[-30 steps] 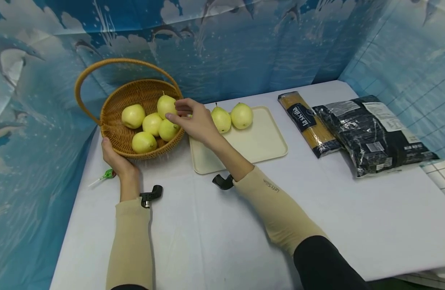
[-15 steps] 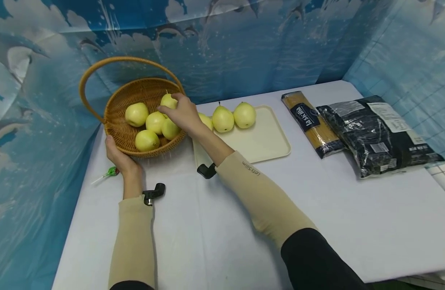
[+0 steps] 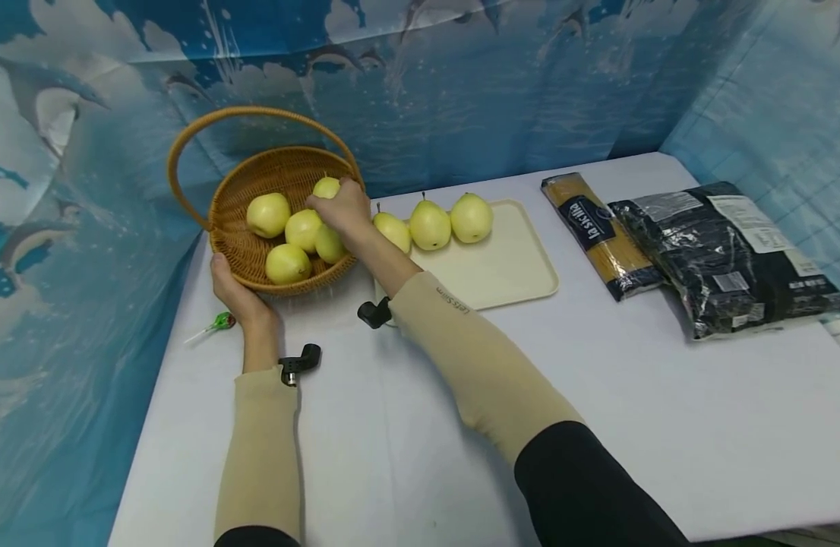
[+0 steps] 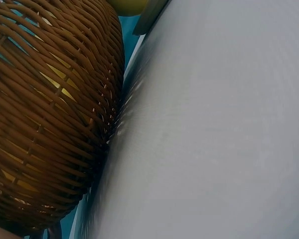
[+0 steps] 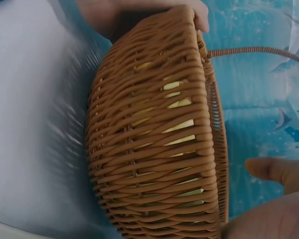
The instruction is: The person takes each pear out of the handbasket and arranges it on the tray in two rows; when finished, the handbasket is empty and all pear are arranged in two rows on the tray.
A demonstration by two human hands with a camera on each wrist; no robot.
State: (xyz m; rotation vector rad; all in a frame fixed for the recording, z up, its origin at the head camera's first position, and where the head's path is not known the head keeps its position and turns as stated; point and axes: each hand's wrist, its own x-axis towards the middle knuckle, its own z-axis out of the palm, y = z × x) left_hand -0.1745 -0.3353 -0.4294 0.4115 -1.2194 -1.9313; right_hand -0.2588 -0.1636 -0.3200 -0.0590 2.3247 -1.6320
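A brown wicker basket [image 3: 238, 251] with a tall hoop handle leans toward me at the back left, with several yellow-green pears inside. My left hand [image 3: 245, 300] holds its lower left rim; in the right wrist view, left fingertips [image 5: 202, 20] curl over that rim. Inside the basket's right side, my right hand [image 3: 345, 209] grips the rearmost pear [image 3: 326, 187], partly covering it. Another pear [image 3: 330, 245] lies just below this hand. On the cream tray [image 3: 495, 277], right of the basket, a row of three pears [image 3: 430, 226] stands along the back edge.
A green-wrapped lollipop [image 3: 223, 321] lies left of my left wrist. At the right are a pasta packet [image 3: 601, 235] and a large black plastic bag [image 3: 727, 258]. A blue dolphin-print curtain [image 3: 461, 99] hangs behind the white-covered table [image 3: 598, 380].
My right hand has moved left and in over the rearmost pear, and its fingers have closed around it. My left hand stays on the basket rim. The head view has shifted slightly.
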